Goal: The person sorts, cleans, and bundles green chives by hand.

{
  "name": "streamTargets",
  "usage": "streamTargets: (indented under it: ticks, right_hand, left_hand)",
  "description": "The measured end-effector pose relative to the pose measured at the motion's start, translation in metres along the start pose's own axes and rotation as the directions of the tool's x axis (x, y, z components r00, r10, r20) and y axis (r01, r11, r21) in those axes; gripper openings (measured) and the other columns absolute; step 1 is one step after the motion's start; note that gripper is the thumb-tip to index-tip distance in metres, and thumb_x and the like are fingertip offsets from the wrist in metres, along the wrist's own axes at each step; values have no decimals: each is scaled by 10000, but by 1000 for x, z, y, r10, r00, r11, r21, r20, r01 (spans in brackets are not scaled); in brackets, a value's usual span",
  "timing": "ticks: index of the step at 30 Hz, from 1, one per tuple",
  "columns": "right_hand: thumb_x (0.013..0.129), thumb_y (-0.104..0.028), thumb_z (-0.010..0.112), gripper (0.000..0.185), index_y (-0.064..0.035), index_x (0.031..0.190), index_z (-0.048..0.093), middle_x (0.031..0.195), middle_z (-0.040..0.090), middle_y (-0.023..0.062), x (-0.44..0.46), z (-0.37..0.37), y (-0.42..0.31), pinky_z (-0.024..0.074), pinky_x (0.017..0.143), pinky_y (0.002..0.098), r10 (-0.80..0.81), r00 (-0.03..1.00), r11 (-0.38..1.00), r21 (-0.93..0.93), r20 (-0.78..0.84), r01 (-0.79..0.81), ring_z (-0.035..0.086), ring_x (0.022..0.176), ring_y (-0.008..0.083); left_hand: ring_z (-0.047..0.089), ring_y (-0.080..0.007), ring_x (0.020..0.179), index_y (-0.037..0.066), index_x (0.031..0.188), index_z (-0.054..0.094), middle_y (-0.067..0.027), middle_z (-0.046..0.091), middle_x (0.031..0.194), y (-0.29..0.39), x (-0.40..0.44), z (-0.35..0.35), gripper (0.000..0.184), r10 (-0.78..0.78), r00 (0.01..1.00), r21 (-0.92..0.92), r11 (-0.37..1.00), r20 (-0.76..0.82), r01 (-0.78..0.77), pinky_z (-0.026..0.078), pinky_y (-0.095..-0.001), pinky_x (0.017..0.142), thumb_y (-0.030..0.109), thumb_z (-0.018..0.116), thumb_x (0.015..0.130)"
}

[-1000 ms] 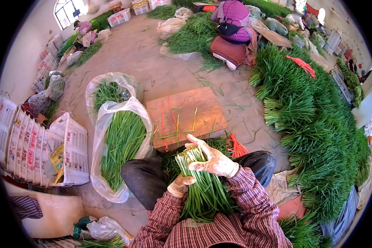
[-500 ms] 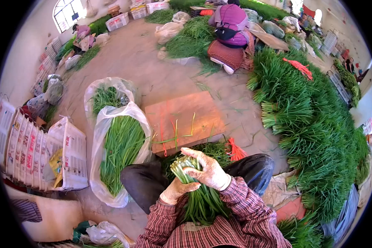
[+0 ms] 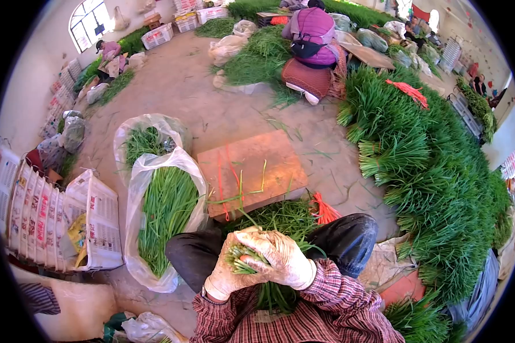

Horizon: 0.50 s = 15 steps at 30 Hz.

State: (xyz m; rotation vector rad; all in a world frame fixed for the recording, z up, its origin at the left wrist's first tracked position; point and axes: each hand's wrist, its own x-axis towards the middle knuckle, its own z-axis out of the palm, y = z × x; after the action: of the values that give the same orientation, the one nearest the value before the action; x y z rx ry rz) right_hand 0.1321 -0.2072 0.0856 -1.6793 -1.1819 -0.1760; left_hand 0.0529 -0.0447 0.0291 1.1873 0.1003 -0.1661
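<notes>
A bunch of garlic chives (image 3: 276, 297) is held upright over my lap, its pale cut ends facing up and its green leaves hanging down. Gloved, my left hand (image 3: 228, 267) wraps round the bunch from the left. My right hand (image 3: 281, 255), also gloved, curls over it from the right, and the fingers of both hands meet near the stem ends. Between my knees lies a heap of loose chives (image 3: 289, 216). Just beyond stands a low wooden board (image 3: 257, 167) with red ties (image 3: 221, 186) and stray leaves on it.
To the left are an open plastic bag of chives (image 3: 169, 214) and white crates (image 3: 100, 223). Many tied chive bunches (image 3: 423, 188) line the right. Red ties (image 3: 325, 209) lie by my right knee. Another person (image 3: 313, 37) sits ahead, back turned.
My left hand has moved up along the bunch to the stem ends. Both hands now close tightly round it, covering more of the stems. The view has shifted slightly.
</notes>
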Motion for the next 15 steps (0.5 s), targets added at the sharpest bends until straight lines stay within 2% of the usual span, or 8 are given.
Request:
streamTargets:
  ticks: [4, 7, 9, 11, 12, 13, 14, 15]
  right_hand:
    - [857, -147, 761, 571, -63, 1383, 555, 1146, 666, 122, -5, 2, -10, 531, 873, 389, 62, 998, 997, -45, 23, -61, 661, 1038, 308]
    - [858, -137, 758, 561, -56, 1376, 561, 1117, 659, 138, -4, 1, -18, 550, 878, 355, 70, 997, 996, 53, -19, -69, 662, 1047, 278]
    - [859, -109, 757, 579, -56, 1397, 550, 1245, 639, 151, -1, 2, -14, 554, 924, 363, 44, 999, 997, 65, -11, -44, 650, 1111, 285]
    - [801, -90, 803, 746, -49, 1470, 477, 1220, 654, 124, -5, 10, -7, 521, 963, 362, 13, 1000, 996, 93, 3, -14, 636, 1116, 289]
    - [915, -187, 711, 612, -68, 1471, 485, 1295, 622, 146, -9, 18, -6, 495, 999, 378, 57, 998, 941, 334, -11, -51, 613, 1174, 294]
    - [1067, -371, 460, 625, -1, 1550, 318, 1439, 503, 181, 0, -4, -27, 400, 1099, 424, 248, 920, 590, 706, 303, -392, 521, 1290, 261]
    - [1079, -403, 361, 595, 13, 1501, 411, 1356, 566, 187, 5, -7, -33, 445, 1038, 394, 279, 925, 646, 662, 259, -380, 560, 1229, 266]
    - [1085, -366, 334, 562, 17, 1479, 453, 1329, 582, 175, 1, -3, -31, 471, 1001, 384, 266, 938, 654, 673, 223, -346, 581, 1182, 273]
  left_hand:
    - [554, -218, 1256, 39, 1452, 399, -106, 546, 1362, 16, -3, 17, 974, 25, 999, -187, 982, -24, -29, 475, -355, 1041, 98, 938, 643]
    - [601, -239, 1175, 32, 1360, 499, -125, 594, 1286, 17, -13, 9, 647, 243, 970, 487, 844, 27, -225, 526, -359, 963, 239, 788, 820]
    - [644, -234, 1069, 35, 1296, 549, -110, 639, 1170, -3, -8, -1, 512, -26, 999, -220, 975, -19, 21, 558, -368, 897, 321, 696, 899]
    - [687, -229, 963, 37, 1232, 599, -94, 685, 1054, -34, 5, -17, 447, -322, 935, -931, 272, 149, 242, 589, -378, 830, 404, 605, 978]
    - [605, -178, 788, 141, 1125, 637, -54, 644, 937, 14, -6, -6, 291, -438, 896, -821, 486, 68, 300, 530, -324, 658, 392, 620, 979]
    - [571, -182, 692, 152, 950, 656, -28, 564, 750, 5, 8, 2, 229, -190, 856, -870, 20, 481, 493, 498, -331, 607, 370, 598, 987]
    - [538, -186, 595, 162, 775, 674, -2, 485, 563, -1, 21, 11, 304, 197, 712, -610, -396, 674, 686, 466, -338, 557, 347, 575, 995]
    - [541, -188, 603, 159, 785, 672, -4, 489, 572, -5, 25, 14, 289, 276, 672, -521, -457, 688, 721, 469, -339, 563, 343, 582, 989]
